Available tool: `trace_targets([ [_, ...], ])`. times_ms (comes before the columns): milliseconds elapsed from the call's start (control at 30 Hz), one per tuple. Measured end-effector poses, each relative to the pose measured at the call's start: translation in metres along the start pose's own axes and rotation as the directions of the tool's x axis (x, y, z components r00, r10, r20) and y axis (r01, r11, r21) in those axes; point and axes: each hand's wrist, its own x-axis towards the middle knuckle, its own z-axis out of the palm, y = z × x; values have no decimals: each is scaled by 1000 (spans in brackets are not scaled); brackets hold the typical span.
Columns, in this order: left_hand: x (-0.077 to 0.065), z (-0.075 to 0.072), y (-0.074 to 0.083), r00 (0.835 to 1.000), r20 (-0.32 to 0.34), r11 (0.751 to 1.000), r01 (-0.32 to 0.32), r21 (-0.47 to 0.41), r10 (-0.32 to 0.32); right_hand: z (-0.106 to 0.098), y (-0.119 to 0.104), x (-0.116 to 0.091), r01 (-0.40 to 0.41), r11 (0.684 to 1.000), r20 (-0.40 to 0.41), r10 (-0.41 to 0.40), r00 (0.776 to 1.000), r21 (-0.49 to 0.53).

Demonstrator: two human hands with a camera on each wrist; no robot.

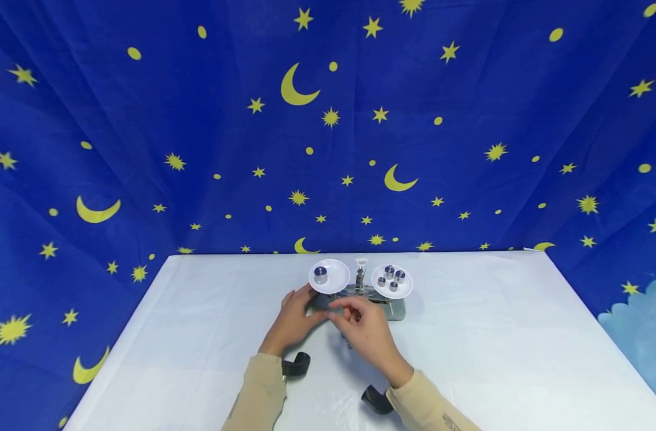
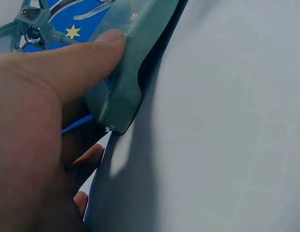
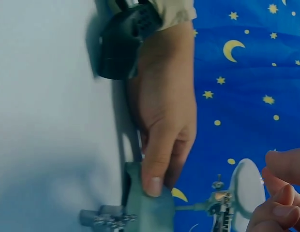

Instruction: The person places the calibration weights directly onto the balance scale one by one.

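Observation:
A balance scale (image 1: pixel 397 309) with a grey-green base stands on the table, its two white pans side by side. One larger metal weight (image 1: pixel 321 275) sits in the left pan (image 1: pixel 339 278); several smaller weights (image 1: pixel 389 272) sit in the right pan (image 1: pixel 406 287). My left hand (image 1: pixel 292 320) grips the left end of the base, thumb on its face and fingers round the edge, as the left wrist view shows. Just in front of the scale is my right hand (image 1: pixel 368 335), index finger and thumb out, other fingers curled, nothing visible between them.
The white-covered table (image 1: pixel 522 347) extends around the scale. Behind it hangs a blue curtain (image 1: pixel 355 143) with yellow moons and stars. Black wrist devices (image 1: pixel 297 364) show at both sleeves. A small metal part (image 3: pixel 111 220) juts from the base's front.

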Motion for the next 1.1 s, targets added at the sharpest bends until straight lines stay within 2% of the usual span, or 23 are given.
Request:
trace_targets([
  [300, -1, -2, 2, 1000, 11, 1000, 13, 10, -13, 0, 15, -5, -87, 996, 22, 86, 996, 3],
  [567, -1, -2, 1, 1000, 19, 1000, 15, 8, -15, 0, 29, -7, -179, 981, 45, 176, 983, 68],
  [1100, -1, 0, -3, 1000, 15, 1000, 3, 2, -3, 2, 48, -9, -259, 962, 62, 255, 965, 80],
])
